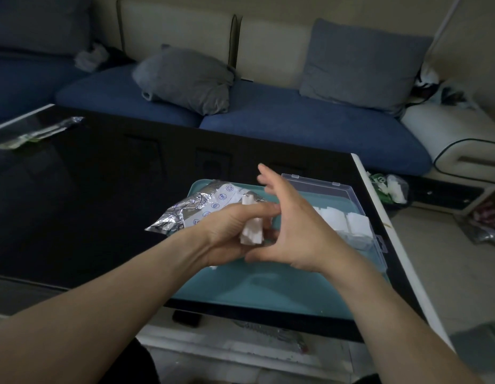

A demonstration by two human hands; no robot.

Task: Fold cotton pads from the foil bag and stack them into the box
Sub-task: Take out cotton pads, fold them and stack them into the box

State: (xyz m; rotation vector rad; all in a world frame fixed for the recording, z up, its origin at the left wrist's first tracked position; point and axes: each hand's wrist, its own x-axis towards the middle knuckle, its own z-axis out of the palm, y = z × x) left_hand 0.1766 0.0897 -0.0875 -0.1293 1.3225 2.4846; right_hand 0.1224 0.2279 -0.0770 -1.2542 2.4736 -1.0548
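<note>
The left hand (229, 231) grips a white cotton pad (252, 230) upright above the teal tray (268, 286), its fingers curled round the pad's left side, probably to keep the fold steady while the other hand works. The right hand (299, 228) grasps nothing: its fingers are spread and lifted, blurred at the tips, while the thumb reaches toward the pad's lower edge, apparently to press or finish the crease. Both forearms come in from the near edge and meet over the tray, wrists slightly bent toward each other. The foil bag (191, 212) lies crumpled on the tray's far left corner, just behind the left hand, its mouth hidden, handy for drawing the next pad. The clear plastic box (379, 239) sits open on the tray's right side, lid tipped back, with white folded pads (349, 223) already stacked inside, close beside the right hand so placing is a short move. The tray rests on the dark glossy desk (88, 203).
</note>
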